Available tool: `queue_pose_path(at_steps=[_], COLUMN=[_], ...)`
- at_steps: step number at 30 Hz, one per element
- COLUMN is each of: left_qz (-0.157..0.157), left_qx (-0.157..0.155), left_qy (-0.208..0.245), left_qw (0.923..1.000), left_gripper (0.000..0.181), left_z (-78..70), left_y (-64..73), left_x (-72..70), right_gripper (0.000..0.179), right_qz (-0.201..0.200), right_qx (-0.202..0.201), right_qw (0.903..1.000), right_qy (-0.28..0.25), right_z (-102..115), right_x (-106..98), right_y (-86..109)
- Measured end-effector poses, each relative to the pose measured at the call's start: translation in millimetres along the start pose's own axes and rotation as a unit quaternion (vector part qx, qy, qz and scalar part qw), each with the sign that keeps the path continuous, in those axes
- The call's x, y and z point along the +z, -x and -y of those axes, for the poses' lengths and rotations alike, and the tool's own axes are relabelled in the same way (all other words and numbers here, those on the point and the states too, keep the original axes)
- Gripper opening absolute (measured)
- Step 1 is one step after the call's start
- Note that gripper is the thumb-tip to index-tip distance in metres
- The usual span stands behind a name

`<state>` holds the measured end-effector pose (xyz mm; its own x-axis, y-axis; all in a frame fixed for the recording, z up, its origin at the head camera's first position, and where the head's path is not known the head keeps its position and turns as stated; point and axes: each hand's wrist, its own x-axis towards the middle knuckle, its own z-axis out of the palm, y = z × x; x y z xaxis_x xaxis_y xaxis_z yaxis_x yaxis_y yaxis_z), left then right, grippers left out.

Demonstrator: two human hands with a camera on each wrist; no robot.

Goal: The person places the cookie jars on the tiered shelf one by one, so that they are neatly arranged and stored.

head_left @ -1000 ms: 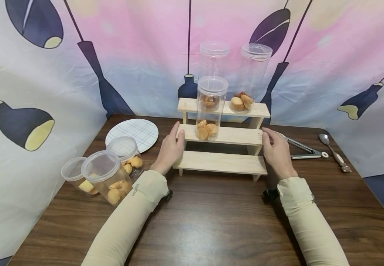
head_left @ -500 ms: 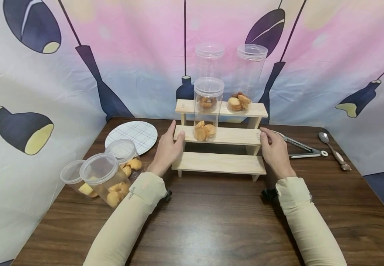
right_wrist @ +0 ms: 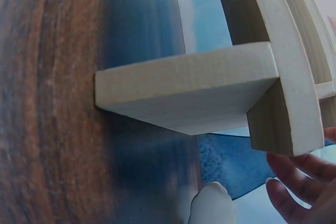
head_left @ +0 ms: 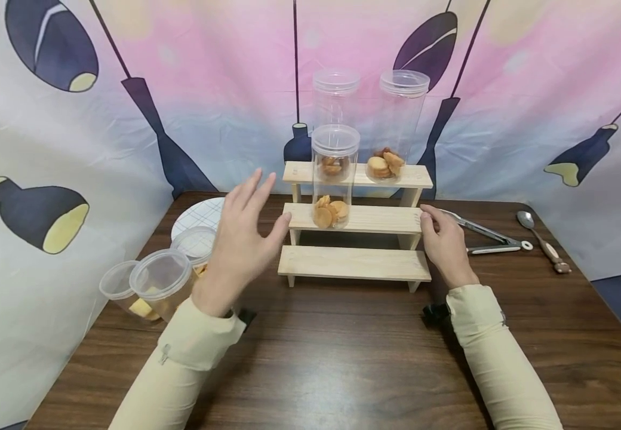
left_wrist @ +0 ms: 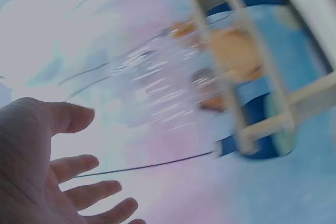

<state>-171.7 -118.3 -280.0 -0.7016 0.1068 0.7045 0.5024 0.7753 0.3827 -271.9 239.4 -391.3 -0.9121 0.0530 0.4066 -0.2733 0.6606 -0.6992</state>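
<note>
My left hand (head_left: 243, 242) is raised beside the left end of a three-tier wooden display stand (head_left: 353, 263), fingers spread and nothing in it. In the left wrist view the same hand (left_wrist: 47, 166) shows its palm and loose fingers, apart from the stand. At the stand's right end my right hand (head_left: 446, 248) holds the end of the middle shelf, fingertips at its edge in the right wrist view. A tall clear lidded jar of cookies (head_left: 335, 173) stands on the middle tier. Another jar (head_left: 336, 98) and a third (head_left: 403, 119) stand on the top tier.
Several shorter lidded cookie jars (head_left: 161, 278) cluster at the left, partly behind my left hand and sleeve. A round plate with grid lines (head_left: 197, 213) lies behind them. To the right lie metal tongs (head_left: 490, 239) and a spoon (head_left: 541, 242) on the dark wooden table (head_left: 332, 358).
My left hand has let go of the stand's left end and moved left and up, its fingers spreading and now covering part of the plate. The right hand stays at the shelf's right end.
</note>
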Motion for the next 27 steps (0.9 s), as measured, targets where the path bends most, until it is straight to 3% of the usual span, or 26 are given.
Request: queue_pose_path(at_steps=[3, 6, 9, 14, 20, 27], left_qz=[-0.040, -0.040, -0.019, 0.017, 0.024, 0.070], left_qx=[0.059, 0.081, 0.077, 0.025, 0.029, -0.046], left_qy=[-0.007, -0.019, -0.024, -0.031, -0.077, -0.118], left_qw=[0.9974, 0.9957, 0.9966, 0.9991, 0.9963, 0.9895], left_gripper=[0.061, 0.066, 0.079, 0.081, 0.084, 0.095], left_z=[-3.7, -1.4, 6.9, 24.0, 39.8, 53.3], left_y=[3.6, 10.9, 21.0, 40.3, 69.0, 92.3], left_x=[-23.2, -50.3, -78.9, -115.9, -127.5, -129.8], right_gripper=[0.052, 0.054, 0.056, 0.055, 0.055, 0.056], right_qz=[0.002, 0.010, 0.017, 0.015, 0.019, 0.023], right_qx=[0.006, 0.015, 0.020, 0.014, 0.014, 0.017], right_qw=[1.0000, 0.9998, 0.9996, 0.9998, 0.9997, 0.9996], right_qy=[0.001, 0.003, 0.004, 0.000, 0.001, 0.000], right_z=[0, 0, 0, 0, 1, 1], right_x=[-1, -2, -1, -2, -3, -2], right_y=[0.2, 0.7, 0.7, -0.5, -1.4, 0.1])
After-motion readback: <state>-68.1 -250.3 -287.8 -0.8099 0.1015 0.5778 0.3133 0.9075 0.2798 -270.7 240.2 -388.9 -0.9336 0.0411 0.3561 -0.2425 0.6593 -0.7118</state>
